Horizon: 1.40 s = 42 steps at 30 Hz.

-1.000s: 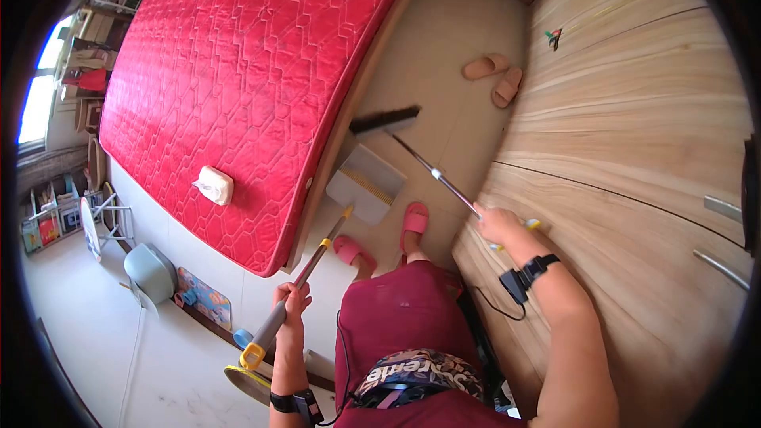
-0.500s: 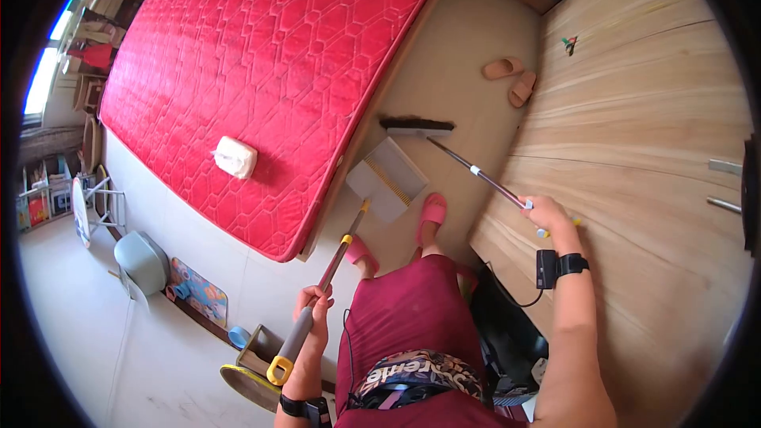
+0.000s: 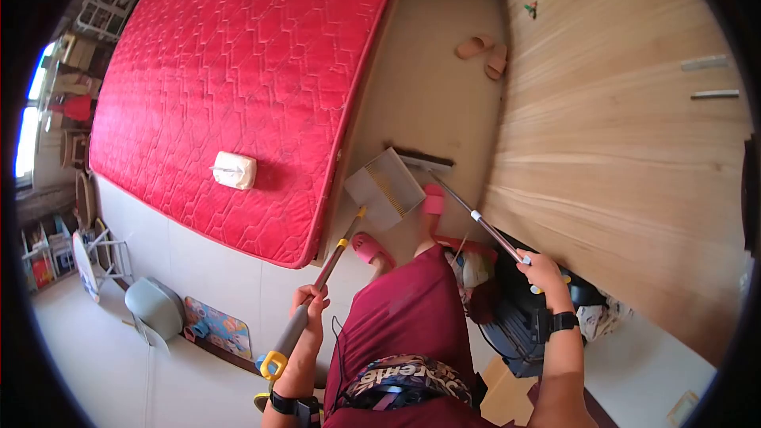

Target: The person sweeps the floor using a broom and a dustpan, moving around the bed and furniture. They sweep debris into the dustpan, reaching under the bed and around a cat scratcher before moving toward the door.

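Note:
My left hand [image 3: 311,301] is wrapped round the long handle of a dustpan [image 3: 385,189], whose grey and white pan lies on the floor beside the bed. My right hand [image 3: 542,271] grips the pole of a broom [image 3: 424,160]. The broom's dark bristles are on the floor just beyond the pan's far side, close against it. Both of my feet, in pink slippers [image 3: 372,250], stand near the pan; the right one is close to its right corner.
A bed with a red mattress [image 3: 238,71] holds a white packet [image 3: 235,170]. Tan slippers [image 3: 476,47] lie farther along the floor. A wooden cabinet [image 3: 602,150] stands at the right. Dark bags [image 3: 515,333] are beside my right arm; a bin [image 3: 154,307] is at lower left.
The broom head has come down towards the pan's far edge and my feet. My body and view have turned, and the bags beside the cabinet now show more.

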Available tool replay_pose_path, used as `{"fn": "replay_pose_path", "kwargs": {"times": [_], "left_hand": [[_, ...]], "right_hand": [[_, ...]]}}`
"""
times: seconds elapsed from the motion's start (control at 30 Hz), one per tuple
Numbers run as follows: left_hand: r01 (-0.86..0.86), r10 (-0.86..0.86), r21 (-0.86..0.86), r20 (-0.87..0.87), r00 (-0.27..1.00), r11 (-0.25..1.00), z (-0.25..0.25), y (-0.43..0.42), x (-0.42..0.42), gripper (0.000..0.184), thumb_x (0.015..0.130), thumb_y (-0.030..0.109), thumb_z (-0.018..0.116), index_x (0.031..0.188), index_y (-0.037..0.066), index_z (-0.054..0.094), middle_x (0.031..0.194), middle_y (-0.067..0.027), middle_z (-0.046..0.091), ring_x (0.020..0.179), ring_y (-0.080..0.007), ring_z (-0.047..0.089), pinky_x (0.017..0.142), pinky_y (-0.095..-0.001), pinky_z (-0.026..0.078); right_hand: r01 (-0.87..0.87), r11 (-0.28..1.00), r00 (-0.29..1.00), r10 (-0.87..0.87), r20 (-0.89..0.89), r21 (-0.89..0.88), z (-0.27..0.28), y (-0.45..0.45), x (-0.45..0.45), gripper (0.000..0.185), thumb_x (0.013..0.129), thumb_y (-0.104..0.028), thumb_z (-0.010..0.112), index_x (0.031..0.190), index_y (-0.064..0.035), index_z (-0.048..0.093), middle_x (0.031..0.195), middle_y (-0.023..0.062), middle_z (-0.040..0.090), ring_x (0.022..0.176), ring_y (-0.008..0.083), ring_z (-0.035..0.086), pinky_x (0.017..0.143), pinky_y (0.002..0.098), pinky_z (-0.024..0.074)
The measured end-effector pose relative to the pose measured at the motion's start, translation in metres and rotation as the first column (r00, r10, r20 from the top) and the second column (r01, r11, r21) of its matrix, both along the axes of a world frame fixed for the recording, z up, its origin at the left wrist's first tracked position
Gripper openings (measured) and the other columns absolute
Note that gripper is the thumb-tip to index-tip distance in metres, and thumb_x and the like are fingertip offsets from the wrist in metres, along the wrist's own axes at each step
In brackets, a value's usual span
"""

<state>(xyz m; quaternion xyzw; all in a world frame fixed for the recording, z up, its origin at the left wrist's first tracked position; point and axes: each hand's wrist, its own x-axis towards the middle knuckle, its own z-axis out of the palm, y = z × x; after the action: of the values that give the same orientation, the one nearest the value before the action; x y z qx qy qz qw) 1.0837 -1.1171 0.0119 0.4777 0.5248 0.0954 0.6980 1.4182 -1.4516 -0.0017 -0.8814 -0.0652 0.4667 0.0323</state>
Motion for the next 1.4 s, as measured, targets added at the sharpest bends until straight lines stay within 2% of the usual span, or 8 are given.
{"fn": "replay_pose_path", "kwargs": {"times": [0.17,0.3,0.57,0.83,0.97,1.07,1.17,1.4], "left_hand": [[-0.013,0.016,0.034,-0.090,0.996,0.999,0.014,0.000,0.009,0.020,0.081,0.023,0.052,0.092,0.008,0.046,0.093,-0.0113,0.058,0.087,-0.0183,0.059,0.077,-0.0318,0.049],[0.008,-0.008,0.006,-0.112,0.994,1.000,0.005,-0.004,0.005,0.025,0.081,0.026,0.055,0.094,0.007,0.045,0.097,-0.0112,0.057,0.091,-0.0177,0.056,0.077,-0.0319,0.048],[-0.006,0.014,0.062,-0.130,0.991,0.998,0.004,-0.029,0.020,0.025,0.080,0.025,0.056,0.094,0.006,0.045,0.097,-0.0107,0.057,0.087,-0.0159,0.055,0.074,-0.0305,0.047],[-0.051,0.056,0.048,-0.117,0.992,0.998,-0.006,-0.048,-0.001,0.027,0.080,0.027,0.057,0.095,0.008,0.046,0.095,-0.0104,0.057,0.086,-0.0152,0.055,0.072,-0.0295,0.047],[-0.040,0.040,0.000,-0.116,0.992,0.999,-0.016,-0.050,-0.015,0.030,0.080,0.030,0.059,0.095,0.008,0.046,0.097,-0.0103,0.056,0.088,-0.0161,0.055,0.074,-0.0303,0.047],[-0.027,0.022,-0.037,-0.125,0.992,0.999,-0.013,-0.052,-0.019,0.031,0.081,0.031,0.059,0.096,0.008,0.045,0.100,-0.0106,0.056,0.095,-0.0181,0.055,0.078,-0.0311,0.046],[0.002,-0.007,-0.062,-0.093,0.996,0.998,-0.016,-0.052,-0.041,0.030,0.082,0.030,0.059,0.096,0.008,0.045,0.101,-0.0112,0.056,0.098,-0.0193,0.054,0.079,-0.0315,0.046],[0.052,-0.052,0.005,-0.059,0.997,0.999,0.007,-0.055,-0.098,0.029,0.084,0.031,0.056,0.095,0.006,0.046,0.100,-0.0123,0.056,0.099,-0.0210,0.055,0.080,-0.0317,0.046]], "right_hand": [[0.365,0.909,0.931,-0.358,-0.074,0.201,-0.013,-0.044,-0.003,0.042,0.081,-0.021,0.059,0.121,-0.0102,0.051,0.066,0.0043,0.055,0.048,0.0116,0.049,0.050,0.0272,0.0419],[0.632,0.687,0.772,-0.601,-0.207,0.359,-0.099,-0.051,0.006,0.045,0.082,-0.018,0.058,0.123,-0.0028,0.047,0.062,-0.0005,0.049,0.046,0.0091,0.043,0.044,0.0258,0.0366],[0.188,0.935,0.966,-0.231,0.113,0.299,-0.149,-0.040,-0.089,0.046,0.081,-0.025,0.057,0.122,-0.0060,0.048,0.094,0.0235,0.060,0.081,0.0284,0.062,0.069,0.0344,0.0465],[0.648,0.709,0.738,-0.497,-0.456,0.277,-0.034,-0.052,-0.018,0.046,0.082,-0.011,0.057,0.126,-0.0036,0.045,0.073,0.0004,0.053,0.047,0.0088,0.049,0.043,0.0233,0.0408],[0.389,0.834,0.917,-0.308,-0.255,0.391,-0.064,0.001,0.022,0.044,0.084,-0.017,0.057,0.126,-0.0137,0.047,0.062,-0.0009,0.048,0.045,0.0064,0.044,0.044,0.0240,0.0373],[0.075,0.925,0.994,-0.099,0.046,0.372,-0.139,0.051,0.036,0.043,0.082,-0.029,0.053,0.121,-0.0103,0.050,0.094,0.0187,0.061,0.086,0.0352,0.059,0.073,0.0396,0.0462],[-0.069,0.946,0.988,0.020,0.153,0.317,-0.158,0.089,-0.004,0.044,0.082,-0.028,0.051,0.123,-0.0105,0.047,0.098,0.0209,0.060,0.092,0.0364,0.057,0.077,0.0426,0.0458],[-0.243,0.969,0.969,0.240,0.064,0.049,-0.104,0.026,-0.118,0.047,0.081,-0.031,0.050,0.127,-0.0235,0.043,0.095,0.0208,0.060,0.089,0.0366,0.058,0.079,0.0435,0.0461]]}}
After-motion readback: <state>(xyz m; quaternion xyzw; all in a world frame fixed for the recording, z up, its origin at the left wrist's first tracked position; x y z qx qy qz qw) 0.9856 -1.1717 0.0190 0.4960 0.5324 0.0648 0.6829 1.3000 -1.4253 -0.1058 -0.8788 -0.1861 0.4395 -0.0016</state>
